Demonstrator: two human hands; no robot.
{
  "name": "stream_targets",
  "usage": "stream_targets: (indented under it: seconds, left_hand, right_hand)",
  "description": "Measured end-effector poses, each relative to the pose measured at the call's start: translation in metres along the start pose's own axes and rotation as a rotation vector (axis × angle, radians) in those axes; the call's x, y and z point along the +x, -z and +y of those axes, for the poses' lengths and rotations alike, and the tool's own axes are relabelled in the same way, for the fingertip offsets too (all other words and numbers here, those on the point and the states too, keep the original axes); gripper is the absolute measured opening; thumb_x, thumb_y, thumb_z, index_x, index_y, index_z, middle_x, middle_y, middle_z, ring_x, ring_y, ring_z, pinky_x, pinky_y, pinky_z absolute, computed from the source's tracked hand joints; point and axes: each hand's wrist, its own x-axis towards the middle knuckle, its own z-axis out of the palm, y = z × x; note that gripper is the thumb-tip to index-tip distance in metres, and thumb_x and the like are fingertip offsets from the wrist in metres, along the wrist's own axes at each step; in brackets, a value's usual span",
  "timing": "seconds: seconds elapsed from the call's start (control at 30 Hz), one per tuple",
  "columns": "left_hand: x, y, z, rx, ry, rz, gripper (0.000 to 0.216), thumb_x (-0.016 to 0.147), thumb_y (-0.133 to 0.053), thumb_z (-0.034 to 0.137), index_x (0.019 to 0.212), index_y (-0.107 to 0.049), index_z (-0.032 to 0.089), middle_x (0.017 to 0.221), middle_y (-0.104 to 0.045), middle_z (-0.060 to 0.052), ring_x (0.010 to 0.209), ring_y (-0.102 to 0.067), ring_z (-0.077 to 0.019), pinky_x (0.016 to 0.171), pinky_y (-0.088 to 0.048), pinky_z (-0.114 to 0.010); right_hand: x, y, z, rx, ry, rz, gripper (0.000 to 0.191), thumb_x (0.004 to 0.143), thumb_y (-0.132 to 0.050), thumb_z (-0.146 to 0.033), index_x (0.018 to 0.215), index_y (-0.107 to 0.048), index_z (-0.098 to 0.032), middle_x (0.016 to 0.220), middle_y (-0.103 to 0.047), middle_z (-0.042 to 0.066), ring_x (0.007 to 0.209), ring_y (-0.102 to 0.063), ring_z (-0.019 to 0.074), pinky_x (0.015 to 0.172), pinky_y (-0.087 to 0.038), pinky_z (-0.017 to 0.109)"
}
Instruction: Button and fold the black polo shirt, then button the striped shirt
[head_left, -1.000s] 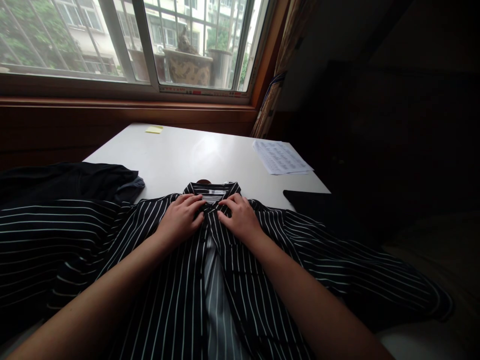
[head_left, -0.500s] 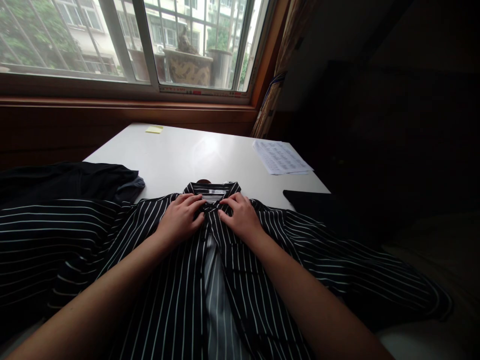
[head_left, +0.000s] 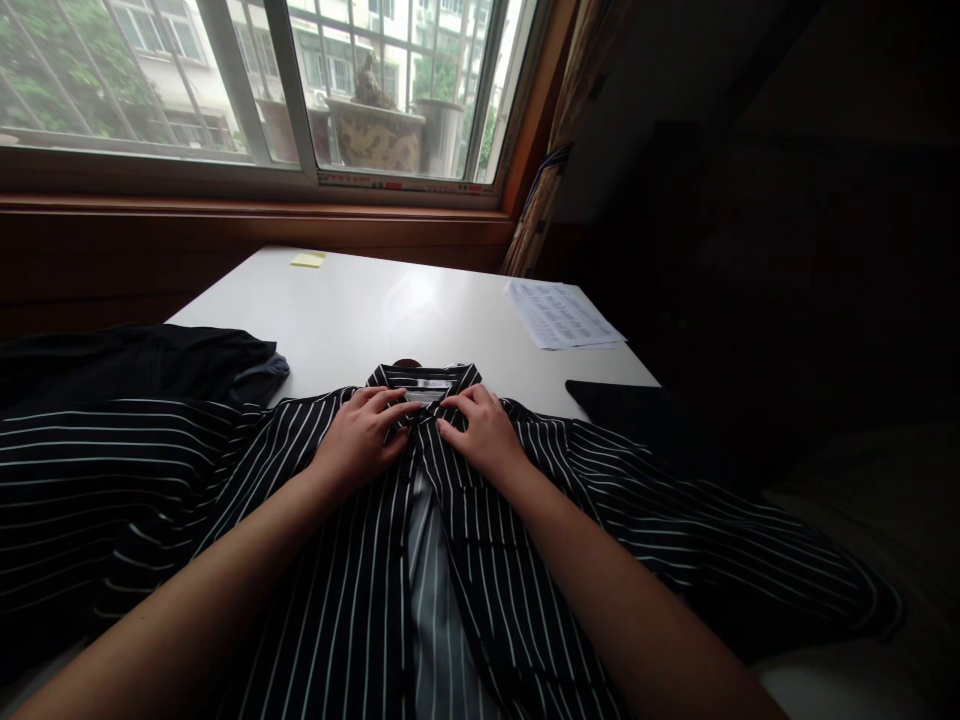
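Note:
A black shirt with thin white stripes (head_left: 315, 560) lies spread front-up on a white table (head_left: 360, 310), its collar (head_left: 424, 378) pointing away from me. My left hand (head_left: 360, 440) rests on the left front edge just below the collar, fingers curled and pinching the cloth. My right hand (head_left: 484, 435) sits on the right front edge, fingers likewise bent and gripping the fabric. The two hands almost touch at the neck opening. Lower down the shirt front gapes open and shows a pale grey inner side.
A dark garment (head_left: 150, 360) lies bunched at the left. A printed sheet of paper (head_left: 562, 315) lies at the table's right, a yellow sticky note (head_left: 308, 259) at the back, a dark flat object (head_left: 622, 400) at the right edge. A window runs behind.
Both hands stay at the collar; only the fingers have shifted slightly on the cloth. The shirt has not moved.

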Motion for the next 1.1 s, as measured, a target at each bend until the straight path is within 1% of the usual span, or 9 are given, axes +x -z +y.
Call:
stream_targets:
  seconds: [0.2,0.47,0.67,0.9,1.1]
  left_hand:
    - [-0.0005,0.0011,0.0024,0.041,-0.064,-0.012,0.040,0.088,-0.058,0.023,0.125,-0.067,0.034,0.136,-0.060,-0.004,0.125,-0.048,-0.0320,0.104,-0.042,-0.054]
    - [-0.0002,0.0007,0.0012,0.059,-0.066,-0.029,0.038,0.086,-0.060,0.024,0.122,-0.070,0.033,0.134,-0.061,-0.005,0.123,-0.049,-0.0334,0.103,-0.044,-0.055]
    - [0.0000,0.0019,0.0023,0.074,-0.071,-0.045,0.040,0.085,-0.060,0.023,0.124,-0.068,0.033,0.136,-0.060,-0.005,0.125,-0.048,-0.0337,0.103,-0.044,-0.055]
    - [0.0002,0.0034,0.0036,0.079,-0.095,-0.032,0.044,0.084,-0.060,0.018,0.124,-0.068,0.034,0.137,-0.059,-0.004,0.125,-0.049,-0.0331,0.103,-0.044,-0.055]
    - [0.0000,0.0024,0.0041,0.044,-0.095,-0.003,0.042,0.083,-0.062,0.017,0.122,-0.069,0.032,0.133,-0.061,-0.006,0.121,-0.052,-0.0334,0.101,-0.046,-0.056]
  right_hand:
    - [0.0001,-0.0004,-0.0009,-0.003,-0.006,0.006,0.023,0.088,-0.064,-0.037,0.106,-0.072,-0.025,0.101,-0.058,0.007,0.099,-0.056,0.0244,0.092,-0.048,0.040]
    - [0.0000,-0.0022,0.0005,-0.022,-0.003,0.010,0.021,0.090,-0.062,-0.034,0.107,-0.071,-0.026,0.101,-0.058,0.007,0.099,-0.056,0.0241,0.092,-0.048,0.039]
    - [-0.0008,-0.0026,0.0008,-0.023,-0.006,0.005,0.021,0.090,-0.062,-0.033,0.107,-0.071,-0.025,0.102,-0.057,0.007,0.099,-0.055,0.0243,0.093,-0.047,0.040]
    - [-0.0003,-0.0038,0.0013,-0.028,-0.007,0.008,0.021,0.089,-0.062,-0.031,0.107,-0.071,-0.026,0.102,-0.057,0.007,0.099,-0.055,0.0243,0.093,-0.047,0.040]
    - [-0.0008,-0.0036,0.0011,-0.030,-0.007,0.003,0.021,0.089,-0.062,-0.032,0.108,-0.070,-0.025,0.103,-0.057,0.007,0.100,-0.055,0.0241,0.093,-0.047,0.039]
